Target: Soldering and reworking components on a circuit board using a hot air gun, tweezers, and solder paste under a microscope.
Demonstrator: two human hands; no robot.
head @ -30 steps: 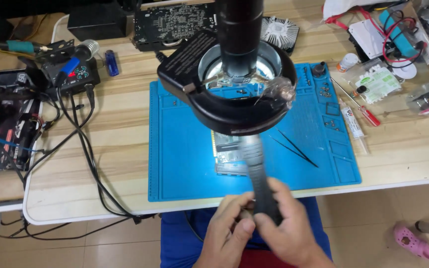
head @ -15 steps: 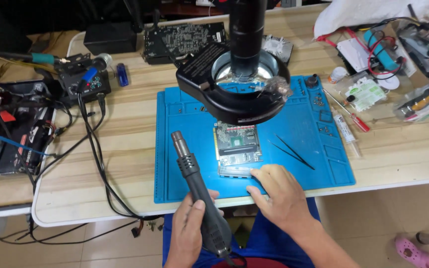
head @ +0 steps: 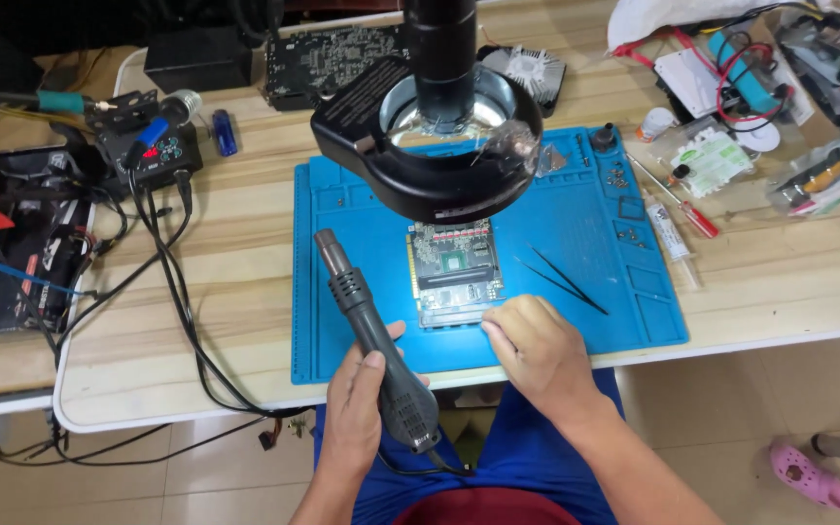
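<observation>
Two hands at the blue mat (head: 595, 243)

The left hand (head: 362, 408) grips the hot air gun (head: 371, 331) left of the circuit board (head: 454, 272); the right hand (head: 537, 350), loosely curled and holding nothing, touches the board's near corner.

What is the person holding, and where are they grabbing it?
The left hand grips a dark hot-air gun by its handle. The right hand holds nothing; it rests by the circuit board.
</observation>
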